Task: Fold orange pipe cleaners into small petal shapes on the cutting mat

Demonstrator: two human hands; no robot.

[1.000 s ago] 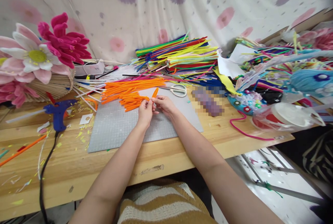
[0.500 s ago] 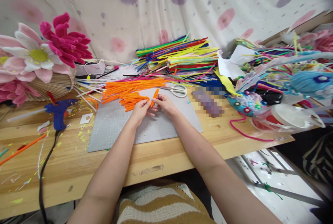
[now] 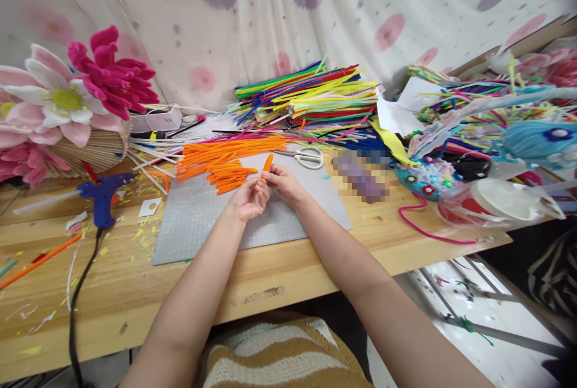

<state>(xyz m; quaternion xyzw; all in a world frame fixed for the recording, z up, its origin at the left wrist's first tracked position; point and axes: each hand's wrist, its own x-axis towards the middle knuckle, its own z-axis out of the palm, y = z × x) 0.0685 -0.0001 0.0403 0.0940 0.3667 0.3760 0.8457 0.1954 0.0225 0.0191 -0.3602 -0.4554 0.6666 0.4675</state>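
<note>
A short folded orange pipe cleaner stands up between my hands, over the grey cutting mat. The fingertips of my right hand pinch it from the right. My left hand is turned partly palm up, its fingers curled in at the lower end of the same piece, which the fingers mostly hide. Just behind my left hand lies a pile of short orange pipe cleaner pieces. Longer orange pipe cleaners are spread beyond it. White-handled scissors rest at the mat's back edge.
To the left are a blue glue gun with a black cord and plush flowers. A heap of coloured pipe cleaners fills the back. On the right stand a plastic-wrapped white-lidded cup and a pink pipe cleaner near the table edge.
My left hand has rolled palm upward and its fingers have curled in more. The right hand keeps its pinch on the orange piece, nearly in place.
</note>
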